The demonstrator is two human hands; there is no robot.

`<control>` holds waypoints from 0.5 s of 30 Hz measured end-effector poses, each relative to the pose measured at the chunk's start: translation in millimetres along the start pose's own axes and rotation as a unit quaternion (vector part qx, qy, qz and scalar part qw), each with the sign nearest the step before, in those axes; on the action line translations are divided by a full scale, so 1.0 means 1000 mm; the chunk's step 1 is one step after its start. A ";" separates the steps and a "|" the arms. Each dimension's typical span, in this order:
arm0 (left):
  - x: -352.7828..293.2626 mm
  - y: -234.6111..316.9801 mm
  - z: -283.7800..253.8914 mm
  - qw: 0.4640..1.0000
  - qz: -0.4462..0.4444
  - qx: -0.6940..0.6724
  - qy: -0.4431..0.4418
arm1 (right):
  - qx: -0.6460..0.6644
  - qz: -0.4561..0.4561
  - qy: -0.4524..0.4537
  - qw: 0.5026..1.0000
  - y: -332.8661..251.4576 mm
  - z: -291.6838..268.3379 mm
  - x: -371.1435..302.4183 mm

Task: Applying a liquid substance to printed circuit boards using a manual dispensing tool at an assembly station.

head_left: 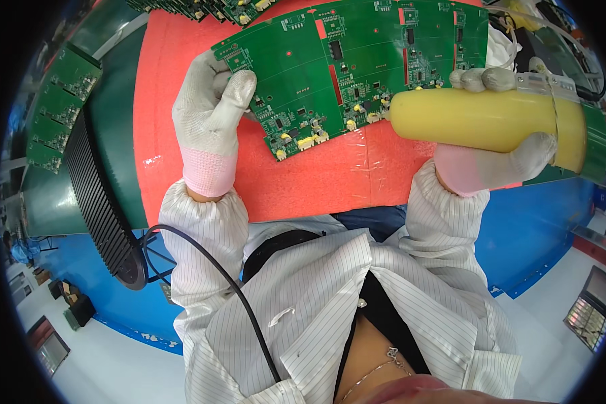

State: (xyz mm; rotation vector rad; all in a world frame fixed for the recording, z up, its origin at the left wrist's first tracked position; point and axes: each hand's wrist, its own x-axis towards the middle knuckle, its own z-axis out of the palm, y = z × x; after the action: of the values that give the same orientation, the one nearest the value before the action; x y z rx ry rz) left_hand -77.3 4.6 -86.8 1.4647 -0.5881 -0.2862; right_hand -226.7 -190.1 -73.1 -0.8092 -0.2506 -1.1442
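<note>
A wide green circuit board panel (370, 60), with several joined sections, is tilted over a red foam block. My left hand (212, 111), in a white glove, is closed on its left edge, the thumb on the front face and the other fingers partly hidden behind. My right hand (518, 151), gloved too, grips a thick yellow glue tube (471, 120) with its fingers over the top and thumb below. The tube's rounded end is by the connectors along the panel's lower edge, where yellow blobs sit. A metal clamp (545, 84) is on the tube's right part.
The red foam block (303, 182) lies on a green surface (111, 141). More circuit boards stand at the far edge (202, 10), and another board (60, 111) is at left. A black ribbed object (101, 195) and a black cable (229, 276) are near my left arm.
</note>
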 end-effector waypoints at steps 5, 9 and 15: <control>0.000 -0.002 0.001 1.000 -0.003 -0.003 -0.001 | -0.030 -0.021 -0.009 0.999 -0.001 -0.003 0.001; 0.000 -0.001 0.001 1.000 -0.006 0.001 0.001 | -0.014 -0.023 -0.005 1.000 -0.002 -0.003 0.001; -0.001 0.000 0.001 1.000 -0.008 0.016 0.005 | 0.005 -0.004 -0.018 1.000 -0.005 -0.009 0.002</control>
State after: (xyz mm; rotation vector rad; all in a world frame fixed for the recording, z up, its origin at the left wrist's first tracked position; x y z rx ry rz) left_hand -78.1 4.3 -86.7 1.5021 -0.5765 -0.2834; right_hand -232.5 -198.2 -76.2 -0.8213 -0.2909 -1.1362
